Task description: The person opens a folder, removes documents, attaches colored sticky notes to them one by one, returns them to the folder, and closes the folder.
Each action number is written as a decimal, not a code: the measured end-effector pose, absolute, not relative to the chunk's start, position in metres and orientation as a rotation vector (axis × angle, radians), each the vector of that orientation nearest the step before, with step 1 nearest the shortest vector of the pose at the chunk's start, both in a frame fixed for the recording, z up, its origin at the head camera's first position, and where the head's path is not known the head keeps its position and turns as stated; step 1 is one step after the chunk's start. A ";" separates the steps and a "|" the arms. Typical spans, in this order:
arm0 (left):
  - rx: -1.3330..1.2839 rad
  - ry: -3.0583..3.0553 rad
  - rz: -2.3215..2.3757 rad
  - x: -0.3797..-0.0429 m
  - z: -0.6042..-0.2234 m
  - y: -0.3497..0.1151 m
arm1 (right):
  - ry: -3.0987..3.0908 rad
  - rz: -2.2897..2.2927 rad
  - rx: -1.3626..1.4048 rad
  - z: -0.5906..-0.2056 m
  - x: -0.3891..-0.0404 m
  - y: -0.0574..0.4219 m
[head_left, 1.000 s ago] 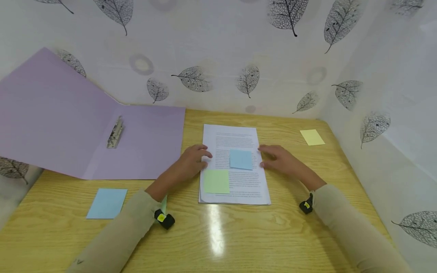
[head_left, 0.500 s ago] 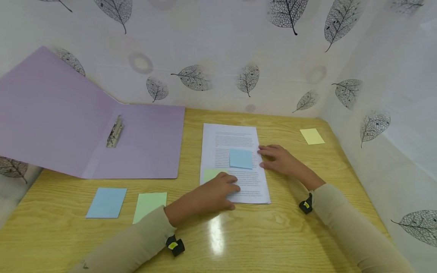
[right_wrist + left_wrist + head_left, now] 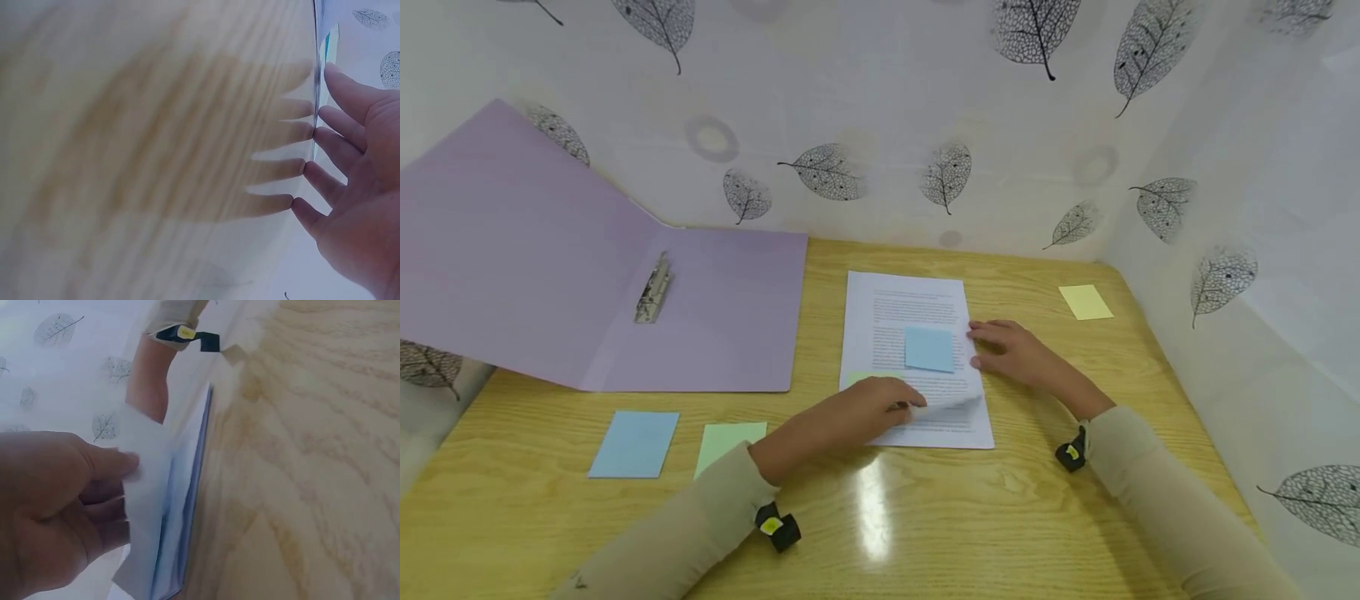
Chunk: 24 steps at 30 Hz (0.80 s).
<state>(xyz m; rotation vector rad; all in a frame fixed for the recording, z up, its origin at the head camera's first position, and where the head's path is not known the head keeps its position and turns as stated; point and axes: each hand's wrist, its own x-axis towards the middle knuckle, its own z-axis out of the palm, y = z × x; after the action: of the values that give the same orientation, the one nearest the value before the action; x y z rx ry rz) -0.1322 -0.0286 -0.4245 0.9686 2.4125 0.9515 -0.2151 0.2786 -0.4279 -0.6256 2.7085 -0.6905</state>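
Note:
A stack of printed paper (image 3: 902,304) lies in the middle of the table, with a blue sticky note (image 3: 929,348) on it. My left hand (image 3: 857,417) is over the stack's lower part and pinches the near edge of a sheet (image 3: 147,494), which is lifted and bent up from the pages below. A green sticky note (image 3: 874,378) on the stack is mostly covered by that hand. Along the stack's right edge, my right hand (image 3: 1026,358) rests its fingertips against the paper; the right wrist view shows them spread on the table beside the edge.
An open lilac folder (image 3: 722,325) with a metal clip (image 3: 653,292) lies at left, its cover leaning up. In front of it are another blue note (image 3: 634,444) and a green note (image 3: 730,442), partly behind the left sleeve. A yellow note (image 3: 1086,302) sits far right.
My left hand has moved from the stack's left edge to its near part and has lifted the edge of a sheet. The right hand stays in place.

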 end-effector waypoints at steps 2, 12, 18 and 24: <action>0.920 2.429 1.031 -0.133 -0.421 -0.032 | 2.689 -0.739 -0.604 -0.428 -0.215 0.280; 0.764 2.570 1.384 -0.142 -0.401 -0.055 | 2.672 -0.889 -0.466 -0.430 -0.214 0.286; 0.631 2.633 1.517 -0.151 -0.392 -0.070 | 2.672 -0.876 -0.492 -0.429 -0.211 0.283; 0.483 2.589 1.709 -0.156 -0.385 -0.096 | 2.700 -0.708 -0.697 -0.430 -0.207 0.276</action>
<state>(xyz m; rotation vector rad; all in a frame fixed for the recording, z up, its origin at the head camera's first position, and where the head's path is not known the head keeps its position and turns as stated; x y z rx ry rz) -0.1556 -0.0961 -0.3850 0.4833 2.5894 1.7087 -0.2069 0.2760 -0.4295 -0.6970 2.7002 -0.7082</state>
